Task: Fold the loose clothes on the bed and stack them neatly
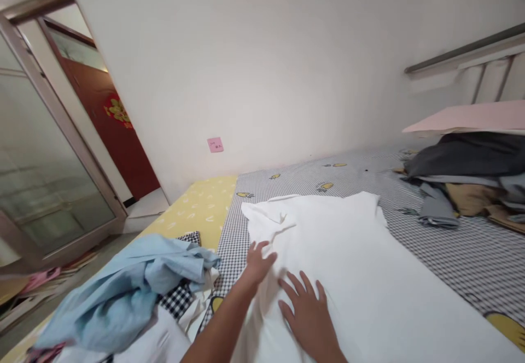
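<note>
A white garment [348, 264], which looks like a short-sleeved shirt, lies spread on the checked bed cover. My left hand [259, 264] rests on its left side, below the wrinkled sleeve [266, 221], with thumb and fingers apart. Beside it, lower and to the right, my right hand [305, 311] lies flat on the white cloth with its fingers spread. Folds run through the fabric near both hands, while the garment's right part is fairly smooth. Its lower end runs out of view.
Left of my arm is a loose heap with a light blue garment [135, 286] on top. Folded dark clothes [479, 158] are stacked at right under a pink board [476, 116]. The checked bed cover [430, 248] meets a wall [287, 68]; a glass door [45, 177] stands far left.
</note>
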`<state>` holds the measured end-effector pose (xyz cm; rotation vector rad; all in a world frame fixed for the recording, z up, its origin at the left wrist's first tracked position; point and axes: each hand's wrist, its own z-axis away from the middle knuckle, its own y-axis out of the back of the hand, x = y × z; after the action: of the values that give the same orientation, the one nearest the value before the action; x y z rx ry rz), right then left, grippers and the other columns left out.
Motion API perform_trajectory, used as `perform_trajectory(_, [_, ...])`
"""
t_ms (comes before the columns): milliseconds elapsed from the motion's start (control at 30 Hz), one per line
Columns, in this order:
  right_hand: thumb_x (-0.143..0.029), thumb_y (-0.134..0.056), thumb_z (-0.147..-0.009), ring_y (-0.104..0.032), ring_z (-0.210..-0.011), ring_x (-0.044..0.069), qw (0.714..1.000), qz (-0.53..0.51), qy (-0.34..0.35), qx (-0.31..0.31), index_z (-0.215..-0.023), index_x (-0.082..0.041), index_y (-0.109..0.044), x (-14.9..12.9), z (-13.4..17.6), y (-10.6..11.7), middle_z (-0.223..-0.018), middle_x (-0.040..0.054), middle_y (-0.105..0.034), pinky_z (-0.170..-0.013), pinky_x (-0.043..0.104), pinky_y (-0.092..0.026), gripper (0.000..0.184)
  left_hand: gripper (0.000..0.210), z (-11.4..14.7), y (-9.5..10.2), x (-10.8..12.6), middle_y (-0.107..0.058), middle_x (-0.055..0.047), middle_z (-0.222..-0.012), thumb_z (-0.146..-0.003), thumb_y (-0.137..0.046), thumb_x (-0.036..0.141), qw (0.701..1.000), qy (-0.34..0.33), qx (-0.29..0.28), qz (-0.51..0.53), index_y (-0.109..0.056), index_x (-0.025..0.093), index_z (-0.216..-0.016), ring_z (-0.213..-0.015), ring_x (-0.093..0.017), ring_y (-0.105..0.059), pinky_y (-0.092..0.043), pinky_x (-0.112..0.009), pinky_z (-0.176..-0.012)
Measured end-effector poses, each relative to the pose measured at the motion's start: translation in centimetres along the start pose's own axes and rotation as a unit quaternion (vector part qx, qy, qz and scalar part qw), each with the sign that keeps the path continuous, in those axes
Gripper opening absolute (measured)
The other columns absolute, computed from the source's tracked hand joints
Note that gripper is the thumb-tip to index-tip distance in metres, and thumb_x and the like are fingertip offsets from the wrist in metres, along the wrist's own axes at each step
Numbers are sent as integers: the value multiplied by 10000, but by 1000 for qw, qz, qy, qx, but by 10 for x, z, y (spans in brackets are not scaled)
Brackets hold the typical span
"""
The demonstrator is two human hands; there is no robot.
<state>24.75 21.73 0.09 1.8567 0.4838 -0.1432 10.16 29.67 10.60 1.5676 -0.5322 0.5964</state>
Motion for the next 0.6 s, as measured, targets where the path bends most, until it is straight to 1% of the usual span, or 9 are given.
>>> perform_trajectory(33, [-418,-436,-988,-336,-1487,328,1000,1,-3,-6,-1441,-412,-531,-2,0,4,-1561,-22,-486,-1183,670,-202,463,506,15,18,-18,-487,-161,-1536,-837,-599,366,1000,7,18,-2,-596,184,-1308,-1503,-302,-323,-256,-462,-1230])
perform_trajectory(100, [-416,-417,-995,-318,-1495,321,1000,8,-13,-23,-1453,-380,-527,-6,-1,13,-1572,-1,-474,-1191,661,-160,473,529,51,49,-58,-531,-172,-1490,-814,-574,358,998,30,50,-10,-577,148,-1300,-1482,-313,-359,-257,-462,-1230])
perform_trajectory(133, [-408,-410,-995,-298,-1504,318,999,10,-19,-39,-1465,-366,-515,-8,-2,17,-1585,5,-454,-1195,654,-138,483,528,73,62,-78,-561,-185,-1455,-800,-571,356,997,42,57,-15,-580,134,-1279,-1447,-322,-414,-291,-464,-1213])
perform_trajectory(200, [-409,-426,-983,-259,-1520,312,996,5,-33,-84,-1485,-351,-491,-10,-4,27,-1613,7,-408,-1199,644,-113,509,507,119,76,-110,-600,-208,-1404,-774,-581,350,996,62,55,-24,-596,119,-1226,-1373,-327,-507,-358,-445,-1174])
perform_trajectory(267, [-431,-458,-963,-243,-1528,303,991,-5,-40,-127,-1488,-357,-482,-10,-4,35,-1626,-1,-383,-1202,628,-122,531,517,162,79,-131,-579,-216,-1431,-758,-611,344,995,77,49,-35,-596,120,-1223,-1373,-318,-511,-371,-418,-1165])
perform_trajectory(367, [-410,-446,-962,-261,-1524,284,987,-6,-44,-151,-1494,-355,-471,-13,10,45,-1625,-1,-386,-1200,600,-164,536,638,207,69,-141,-486,-199,-1527,-739,-671,321,991,104,62,-53,-527,147,-1336,-1450,-336,-403,-296,-494,-1196])
perform_trajectory(467, [-330,-333,-993,-290,-1515,264,989,10,-52,-141,-1532,-310,-419,-23,47,50,-1632,39,-375,-1194,584,-203,546,634,221,59,-137,-485,-166,-1525,-727,-701,263,985,132,98,-55,-523,204,-1332,-1441,-367,-377,-272,-586,-1164])
perform_trajectory(533, [-319,-284,-1004,-341,-1492,253,994,11,-40,-97,-1526,-279,-432,-29,84,47,-1621,72,-391,-1186,560,-252,544,493,221,56,-132,-532,-153,-1465,-726,-695,228,979,153,127,-43,-588,221,-1206,-1386,-370,-427,-315,-582,-1122])
perform_trajectory(600, [-348,-291,-1010,-399,-1459,255,1000,-2,3,-17,-1493,-282,-483,-33,127,39,-1592,79,-435,-1169,529,-311,524,301,219,56,-127,-579,-153,-1371,-753,-654,219,971,171,165,-18,-614,217,-1051,-1311,-365,-487,-365,-558,-1076])
